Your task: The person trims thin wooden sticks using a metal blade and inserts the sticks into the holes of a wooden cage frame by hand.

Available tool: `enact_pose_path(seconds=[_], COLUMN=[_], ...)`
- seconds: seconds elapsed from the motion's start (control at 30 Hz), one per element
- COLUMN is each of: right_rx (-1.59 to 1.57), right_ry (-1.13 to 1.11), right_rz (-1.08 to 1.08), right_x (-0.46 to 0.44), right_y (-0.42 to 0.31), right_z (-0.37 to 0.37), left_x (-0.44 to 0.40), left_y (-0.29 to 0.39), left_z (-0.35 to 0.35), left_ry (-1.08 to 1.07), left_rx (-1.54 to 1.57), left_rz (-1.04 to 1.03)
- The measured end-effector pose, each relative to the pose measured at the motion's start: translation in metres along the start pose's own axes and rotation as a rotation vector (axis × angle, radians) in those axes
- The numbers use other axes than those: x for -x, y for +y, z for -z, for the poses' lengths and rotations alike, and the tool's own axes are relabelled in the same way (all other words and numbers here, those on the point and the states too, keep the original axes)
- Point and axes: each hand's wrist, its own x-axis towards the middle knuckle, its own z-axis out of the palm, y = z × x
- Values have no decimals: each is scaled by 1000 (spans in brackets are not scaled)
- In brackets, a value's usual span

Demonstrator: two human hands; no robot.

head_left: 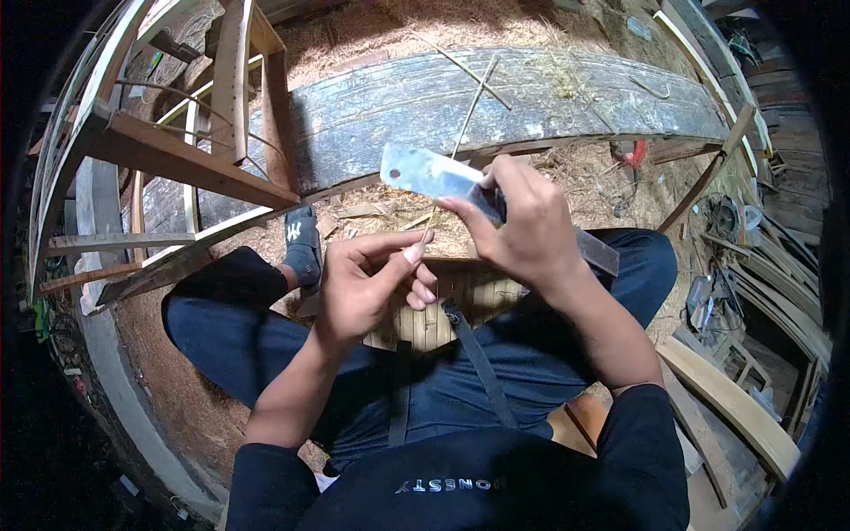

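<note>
My left hand [376, 279] pinches a thin stick [462, 133] between thumb and fingertips. The stick runs upward from there, past the blade, over the plank. In my right hand [527, 217] is a wide metal blade [431, 173] with a hole near its far end, gripped by its dark handle. The blade points left and crosses the stick a little above my left hand. A woven bamboo piece [416, 327] lies between my legs, below both hands.
A long weathered plank [372, 115] spans the front, with another thin stick [443, 57] on it. At the left stands a wooden frame [195, 164]. A red-handled tool [634, 155] lies beyond my right hand. Curved wood strips [735, 403] lie at the right. Shavings cover the ground.
</note>
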Motion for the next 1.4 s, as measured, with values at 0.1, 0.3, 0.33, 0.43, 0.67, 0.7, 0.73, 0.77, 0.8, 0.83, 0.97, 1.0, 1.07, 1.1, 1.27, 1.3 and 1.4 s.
enact_pose_path(seconds=[0.1,0.3,0.33,0.43,0.67,0.7,0.73,0.77,0.8,0.83,0.97,1.0,1.07,1.1,1.27,1.3,1.4], right_rx=[22,-18,6,44,26,33,37,18,-3,-24,22,24,1,-11,37,6,57], right_ry=[-13,-2,-5,-1,-16,-15,-15,-3,10,-9,-49,-46,19,-56,-23,16,-4], right_rz=[23,22,-27,-60,-76,-49,-47,7,62,26,-97,-96,99,-14,15,78,-77], right_x=[-1,-7,-11,-12,-13,-13,-11,-8,-6,-6,-13,-11,-5,-4,-6,-5,-11], right_y=[-3,-2,1,3,1,1,0,-2,-3,-2,4,3,0,-1,-2,-2,5], right_z=[-2,-5,-2,-1,-1,0,0,-3,-5,-6,1,0,-7,-6,-3,-6,-1], left_x=[-4,-17,-16,-10,-15,-15,-15,-15,-15,-16,-12,-12,-11,-11,-9,-8,-8], left_y=[3,4,4,3,0,1,2,3,3,2,6,6,6,6,9,9,5], left_z=[-1,-6,-4,0,-5,-4,-3,-3,-3,-2,-3,-4,-3,-2,-2,-2,1], left_ry=[35,21,21,16,61,33,5,7,9,11,18,15,5,7,8,-5,8], left_rx=[7,-16,-15,-95,108,102,94,85,83,77,61,59,67,63,23,54,60], left_rz=[29,49,48,55,100,95,87,109,107,111,137,134,145,148,137,147,142])
